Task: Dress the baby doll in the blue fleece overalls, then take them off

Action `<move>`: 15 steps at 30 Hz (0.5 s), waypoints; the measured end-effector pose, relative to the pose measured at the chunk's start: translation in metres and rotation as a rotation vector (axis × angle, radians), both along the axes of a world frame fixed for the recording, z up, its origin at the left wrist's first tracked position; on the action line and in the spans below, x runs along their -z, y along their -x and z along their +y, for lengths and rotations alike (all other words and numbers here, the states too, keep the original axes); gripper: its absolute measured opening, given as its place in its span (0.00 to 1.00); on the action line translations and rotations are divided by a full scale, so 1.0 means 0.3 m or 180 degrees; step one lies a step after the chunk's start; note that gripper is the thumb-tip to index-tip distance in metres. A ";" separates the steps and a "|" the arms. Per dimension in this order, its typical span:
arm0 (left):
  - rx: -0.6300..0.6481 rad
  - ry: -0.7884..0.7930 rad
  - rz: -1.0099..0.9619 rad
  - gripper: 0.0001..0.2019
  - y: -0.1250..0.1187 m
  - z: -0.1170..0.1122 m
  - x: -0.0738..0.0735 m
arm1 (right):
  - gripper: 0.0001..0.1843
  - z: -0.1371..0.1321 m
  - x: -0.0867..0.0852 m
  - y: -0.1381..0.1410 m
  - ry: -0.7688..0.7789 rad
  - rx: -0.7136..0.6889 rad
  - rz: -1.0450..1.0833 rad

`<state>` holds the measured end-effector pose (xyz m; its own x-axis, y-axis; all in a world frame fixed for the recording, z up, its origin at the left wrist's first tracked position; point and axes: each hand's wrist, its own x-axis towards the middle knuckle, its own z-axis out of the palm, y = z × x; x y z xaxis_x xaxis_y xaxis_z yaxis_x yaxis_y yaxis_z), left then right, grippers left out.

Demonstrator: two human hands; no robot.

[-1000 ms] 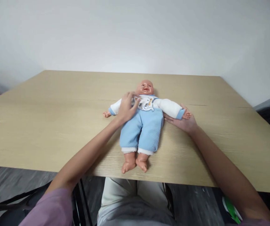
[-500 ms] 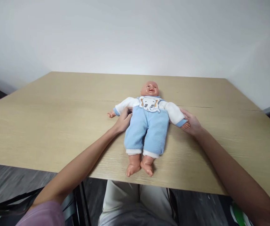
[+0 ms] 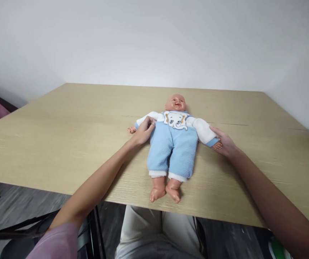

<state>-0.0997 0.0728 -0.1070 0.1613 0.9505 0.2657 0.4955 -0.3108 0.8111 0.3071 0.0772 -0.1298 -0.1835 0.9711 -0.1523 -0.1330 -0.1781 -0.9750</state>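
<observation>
A baby doll (image 3: 174,144) in blue trousers and a white top with an elephant bib lies face up on the wooden table (image 3: 63,136), feet toward me. My left hand (image 3: 143,132) pinches the waist of the doll's clothing under its arm on my left, fingers closed on the fabric. My right hand (image 3: 226,144) lies under the doll's other wrist, fingers curled round the small hand and blue cuff.
The table's near edge runs just past the doll's feet, above my lap in light trousers (image 3: 154,233). A dark chair frame (image 3: 22,230) stands at lower left. A white wall rises behind the table.
My left hand dropped from the doll's chest to its waist and took hold of the fabric. The doll's arm on my right swung down closer to its side.
</observation>
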 end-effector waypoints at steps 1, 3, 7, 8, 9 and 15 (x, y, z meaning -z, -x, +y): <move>-0.0045 -0.0213 0.0183 0.11 0.006 0.000 -0.004 | 0.23 0.000 0.001 -0.002 0.0024 0.0025 -0.0050; -0.0257 -0.0680 0.0569 0.10 0.023 0.011 -0.009 | 0.24 -0.004 -0.002 0.000 0.0073 0.0108 -0.0182; -0.0842 -0.0829 0.0955 0.13 0.079 0.061 -0.009 | 0.35 -0.024 -0.019 0.020 -0.0200 0.0192 -0.0564; -0.0917 -0.0668 0.0962 0.15 0.095 0.073 -0.010 | 0.37 -0.030 -0.023 0.027 -0.0301 0.0201 -0.0647; -0.0961 -0.0472 0.0959 0.17 0.109 0.082 -0.011 | 0.37 -0.036 -0.024 0.035 -0.0410 0.0212 -0.0717; -0.0843 0.0825 0.0562 0.29 0.111 0.071 -0.030 | 0.41 -0.081 0.003 0.106 -0.0877 0.0262 -0.0947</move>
<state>-0.1330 0.0940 -0.0980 -0.0762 0.9971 0.0021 0.6696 0.0496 0.7411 0.2752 0.0531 -0.1307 -0.0908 0.9926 0.0807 0.1588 0.0944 -0.9828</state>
